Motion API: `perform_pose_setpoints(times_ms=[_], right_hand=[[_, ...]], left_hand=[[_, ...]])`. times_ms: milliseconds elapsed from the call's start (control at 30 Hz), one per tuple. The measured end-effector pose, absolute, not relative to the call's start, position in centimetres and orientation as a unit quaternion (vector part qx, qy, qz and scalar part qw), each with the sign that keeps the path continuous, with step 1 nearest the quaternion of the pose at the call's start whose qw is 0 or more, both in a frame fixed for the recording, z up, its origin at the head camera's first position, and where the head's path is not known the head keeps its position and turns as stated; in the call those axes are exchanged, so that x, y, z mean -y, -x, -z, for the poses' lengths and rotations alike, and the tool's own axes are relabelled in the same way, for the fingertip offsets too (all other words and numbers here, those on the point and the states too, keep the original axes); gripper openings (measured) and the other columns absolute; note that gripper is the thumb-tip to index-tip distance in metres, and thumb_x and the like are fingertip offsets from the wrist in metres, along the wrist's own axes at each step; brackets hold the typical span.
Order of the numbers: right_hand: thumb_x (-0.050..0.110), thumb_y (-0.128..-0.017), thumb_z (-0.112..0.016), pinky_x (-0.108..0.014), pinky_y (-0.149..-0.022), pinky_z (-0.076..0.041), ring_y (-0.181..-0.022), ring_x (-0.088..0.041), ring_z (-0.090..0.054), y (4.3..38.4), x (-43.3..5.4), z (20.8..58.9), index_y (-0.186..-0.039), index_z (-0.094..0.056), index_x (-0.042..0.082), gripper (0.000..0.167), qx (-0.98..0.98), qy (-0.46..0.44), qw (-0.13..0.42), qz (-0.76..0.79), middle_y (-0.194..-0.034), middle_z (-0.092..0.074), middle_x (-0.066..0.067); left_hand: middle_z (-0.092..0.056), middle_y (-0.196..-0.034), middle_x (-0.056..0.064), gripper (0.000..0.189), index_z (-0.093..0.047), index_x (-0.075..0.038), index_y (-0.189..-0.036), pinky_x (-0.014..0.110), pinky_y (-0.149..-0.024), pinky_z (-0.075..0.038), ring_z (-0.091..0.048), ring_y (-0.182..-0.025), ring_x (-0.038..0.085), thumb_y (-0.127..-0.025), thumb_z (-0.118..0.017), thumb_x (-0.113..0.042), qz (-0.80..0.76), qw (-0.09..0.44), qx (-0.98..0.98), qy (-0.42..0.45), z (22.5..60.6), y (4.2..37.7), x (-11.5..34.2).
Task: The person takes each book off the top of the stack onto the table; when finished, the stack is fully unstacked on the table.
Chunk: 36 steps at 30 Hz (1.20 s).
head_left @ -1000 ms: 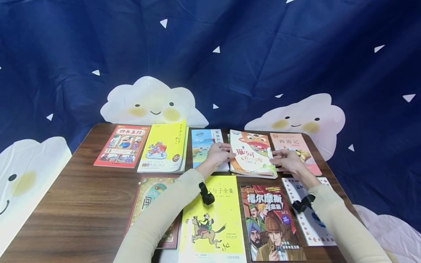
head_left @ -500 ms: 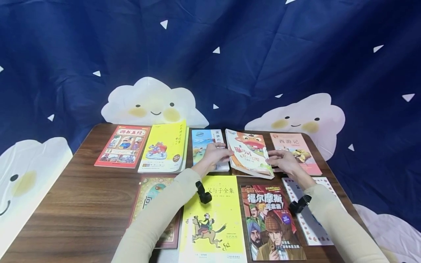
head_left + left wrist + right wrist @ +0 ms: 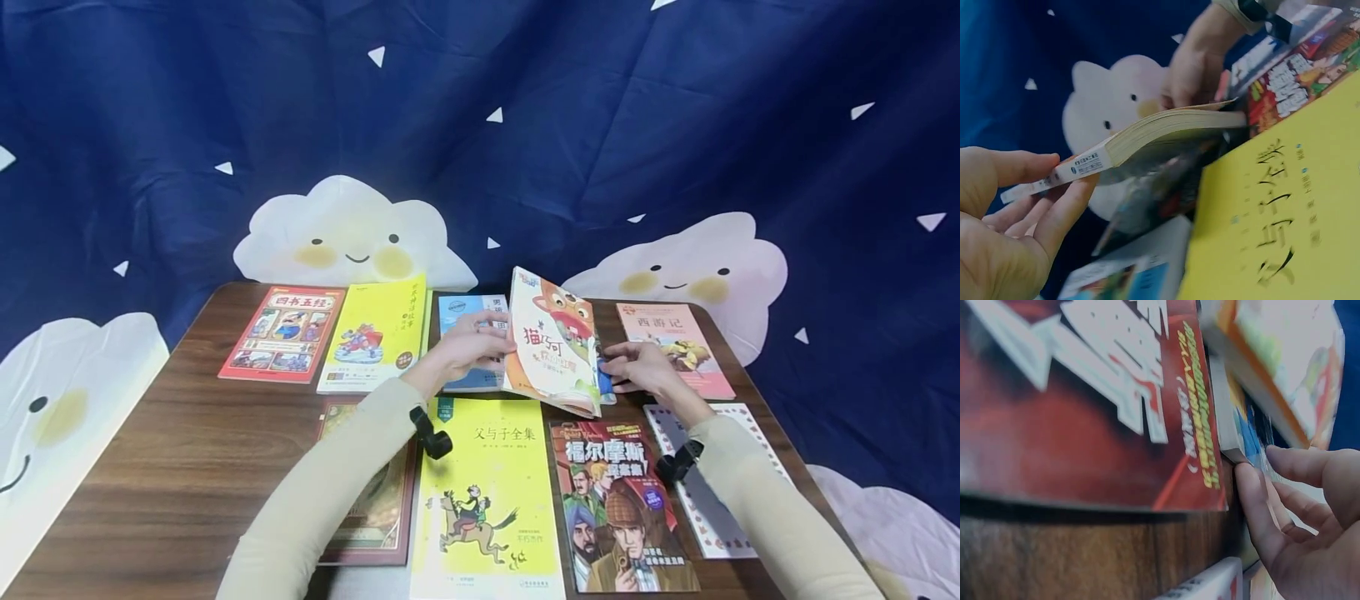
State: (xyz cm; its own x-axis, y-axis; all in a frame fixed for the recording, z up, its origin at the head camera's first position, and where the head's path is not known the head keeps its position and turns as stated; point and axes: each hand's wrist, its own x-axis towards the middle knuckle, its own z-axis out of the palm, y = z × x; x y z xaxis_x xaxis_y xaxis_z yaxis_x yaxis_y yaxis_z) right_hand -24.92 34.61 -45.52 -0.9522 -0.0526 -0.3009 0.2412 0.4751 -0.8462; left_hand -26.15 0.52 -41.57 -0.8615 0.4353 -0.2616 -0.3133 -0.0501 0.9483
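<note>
My left hand (image 3: 468,348) pinches the spine side of a white paperback book (image 3: 551,354) with a red-orange cartoon animal on its cover. The left wrist view shows thumb above and fingers beneath its spine (image 3: 1088,164), with the book raised and tilted, its page block bowing. Beneath it lies another book (image 3: 606,385), mostly hidden, with a blue strip showing at its right. My right hand (image 3: 645,369) touches that lower book's right edge. In the right wrist view, the thumb and fingers (image 3: 1254,487) lie at its edge, apart from the raised paperback.
A blue-covered book (image 3: 457,312) lies left of the paperback, a pink book (image 3: 675,346) right of it. Yellow (image 3: 487,483) and red detective (image 3: 622,508) books lie in front. Several more books rest on the brown wooden table (image 3: 165,467); a dark blue cloud-print curtain (image 3: 480,150) hangs behind.
The white paperback has moved left and tilted up in my left hand, uncovering the lower book's right side. My right hand has left the paperback's edge for the lower book.
</note>
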Motion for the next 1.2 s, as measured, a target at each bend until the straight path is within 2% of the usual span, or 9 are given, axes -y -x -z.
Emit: perform_pose_setpoints(times_ms=[200,333,500,667,833,1033,1200], right_hand=[[0.005,-0.100,-0.070,-0.025,-0.070,-0.068,-0.076,-0.005,-0.071,24.9,-34.7,45.5,-0.148,-0.045,-0.015,0.058,-0.850,-0.040,0.144,0.505,-0.095,-0.078,-0.003],[0.004,-0.099,-0.070,-0.024,-0.068,-0.068,-0.075,-0.005,-0.071,24.9,-34.7,45.4,-0.148,-0.046,-0.014,0.058,-0.851,-0.046,0.144,0.504,-0.094,-0.076,-0.002],[0.006,-0.100,-0.070,-0.024,-0.067,-0.068,-0.073,-0.005,-0.070,24.9,-34.6,45.4,-0.149,-0.046,-0.013,0.058,-0.850,-0.050,0.148,0.504,-0.094,-0.074,-0.003],[0.007,-0.100,-0.070,-0.024,-0.068,-0.068,-0.074,-0.005,-0.071,25.0,-34.6,45.6,-0.149,-0.047,-0.012,0.057,-0.852,-0.049,0.150,0.500,-0.092,-0.073,-0.001],[0.008,-0.101,-0.070,-0.025,-0.069,-0.068,-0.074,-0.006,-0.071,25.1,-34.5,45.6,-0.149,-0.047,-0.011,0.057,-0.855,-0.047,0.148,0.495,-0.091,-0.075,0.001],[0.007,-0.102,-0.067,-0.025,-0.071,-0.068,-0.077,-0.009,-0.069,25.0,-34.3,45.3,-0.149,-0.048,-0.010,0.054,-0.854,-0.054,0.152,0.494,-0.092,-0.076,0.000],[0.008,-0.101,-0.069,-0.025,-0.069,-0.068,-0.075,-0.008,-0.070,25.0,-34.4,45.2,-0.149,-0.048,-0.010,0.056,-0.855,-0.052,0.150,0.494,-0.094,-0.075,-0.003]], left_hand=[[-0.074,-0.122,0.012,0.057,-0.055,-0.012,-0.146,0.032,-0.071,-0.070,-0.078,-0.086,0.015,-0.095,-0.073,0.003,-0.725,0.249,-0.639,-0.073,39.3,25.1,3.4],[-0.072,-0.130,0.012,0.058,-0.052,-0.012,-0.149,0.036,-0.077,-0.070,-0.078,-0.092,0.017,-0.097,-0.071,0.002,-0.717,0.232,-0.650,-0.097,38.1,24.0,6.8],[-0.072,-0.123,0.004,0.060,-0.048,-0.011,-0.152,0.040,-0.081,-0.069,-0.077,-0.098,0.017,-0.097,-0.069,0.000,-0.699,0.195,-0.677,-0.121,36.3,22.1,11.6],[-0.074,-0.120,-0.002,0.052,-0.054,-0.015,-0.144,0.037,-0.080,-0.069,-0.076,-0.100,0.016,-0.097,-0.068,0.002,-0.698,0.162,-0.682,-0.147,35.5,19.9,17.0],[-0.075,-0.122,-0.001,0.052,-0.056,-0.017,-0.140,0.032,-0.074,-0.069,-0.077,-0.099,0.014,-0.098,-0.058,0.013,-0.732,0.150,-0.638,-0.189,36.0,17.5,22.9],[-0.075,-0.128,-0.001,0.058,-0.055,-0.017,-0.144,0.034,-0.077,-0.070,-0.078,-0.104,0.015,-0.099,-0.049,0.020,-0.741,0.144,-0.622,-0.208,38.3,15.0,29.2],[-0.073,-0.133,0.002,0.063,-0.052,-0.012,-0.148,0.034,-0.079,-0.070,-0.078,-0.109,0.017,-0.099,-0.039,0.026,-0.759,0.153,-0.583,-0.247,41.1,13.6,33.1]])
